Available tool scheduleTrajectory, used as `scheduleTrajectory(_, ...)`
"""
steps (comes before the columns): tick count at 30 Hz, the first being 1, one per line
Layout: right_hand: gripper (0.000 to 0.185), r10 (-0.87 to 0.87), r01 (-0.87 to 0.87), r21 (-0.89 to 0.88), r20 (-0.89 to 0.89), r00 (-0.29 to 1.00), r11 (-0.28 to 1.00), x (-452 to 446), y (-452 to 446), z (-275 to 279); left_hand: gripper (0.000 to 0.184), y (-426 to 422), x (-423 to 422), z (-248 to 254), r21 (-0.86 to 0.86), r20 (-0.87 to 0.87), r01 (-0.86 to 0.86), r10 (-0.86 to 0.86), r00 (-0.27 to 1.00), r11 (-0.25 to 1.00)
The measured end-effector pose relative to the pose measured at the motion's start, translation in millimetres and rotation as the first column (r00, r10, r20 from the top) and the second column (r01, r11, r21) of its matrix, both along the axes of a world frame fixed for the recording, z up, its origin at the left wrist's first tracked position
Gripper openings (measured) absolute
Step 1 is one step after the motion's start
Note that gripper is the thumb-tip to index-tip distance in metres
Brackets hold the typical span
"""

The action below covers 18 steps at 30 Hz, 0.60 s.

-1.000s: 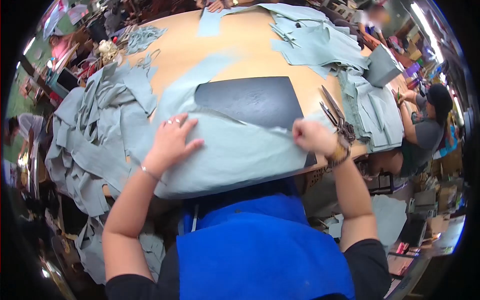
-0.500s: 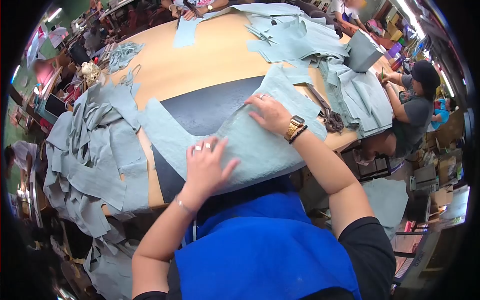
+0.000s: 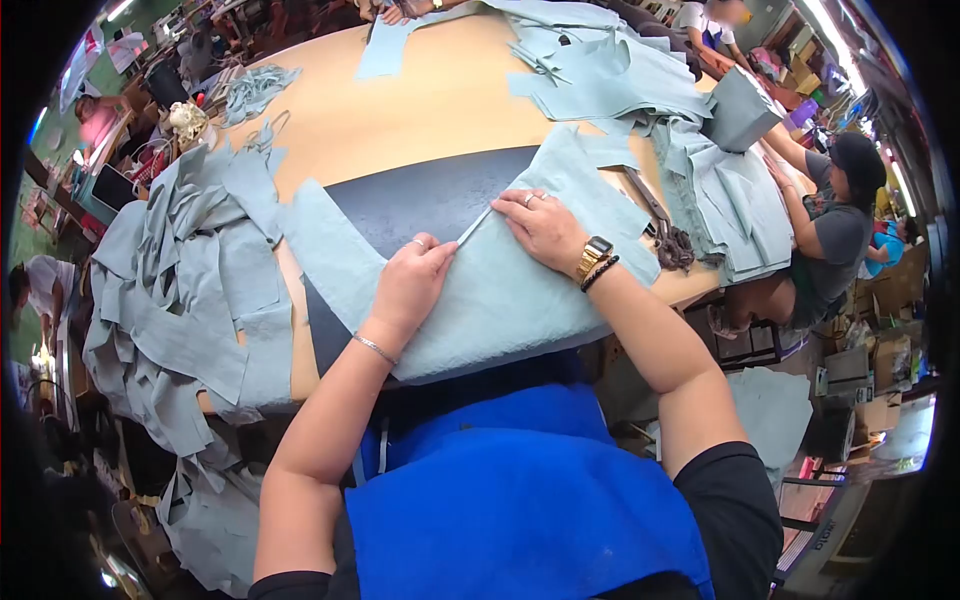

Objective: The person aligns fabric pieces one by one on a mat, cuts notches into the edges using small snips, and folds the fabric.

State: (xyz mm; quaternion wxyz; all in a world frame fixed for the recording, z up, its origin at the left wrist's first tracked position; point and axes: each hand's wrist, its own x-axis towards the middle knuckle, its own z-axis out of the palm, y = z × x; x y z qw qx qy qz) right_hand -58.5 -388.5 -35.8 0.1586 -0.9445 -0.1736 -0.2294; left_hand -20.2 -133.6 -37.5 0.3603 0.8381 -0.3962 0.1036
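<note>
A cut piece of pale blue-green fabric lies in front of me, over a dark board and the table's near edge. My left hand pinches the inner curved edge of the fabric between thumb and fingers. Farther along that edge, my right hand is closed on it too, thumb below and fingers on top. Between the two hands the edge runs straight and looks narrowly folded. Just right of the fabric lies a pair of scissors, its handles wrapped in dark cloth.
A heap of fabric pieces hangs over the table's left edge. Stacked fabric and a grey-green block stand at the right, near a co-worker. More cut pieces lie at the back of the tan table.
My left hand has moved up and closed from spread fingers to a pinch on the fabric's edge. My right hand has closed on the edge. The edge between them is now drawn straight.
</note>
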Motion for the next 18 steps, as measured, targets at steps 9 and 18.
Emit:
scheduleTrajectory(9,0.071,-0.228,0.087,-0.384,-0.340,0.912,0.919,-21,15,32,0.015,-1,-2,-3,0.007,0.072,-0.018,0.018,0.997,1.000)
scheduleTrajectory(18,0.055,0.021,-0.037,-0.090,-0.172,0.985,0.995,-18,34,17,0.014,5,3,2,0.052,0.094,-0.009,0.004,0.996,0.999)
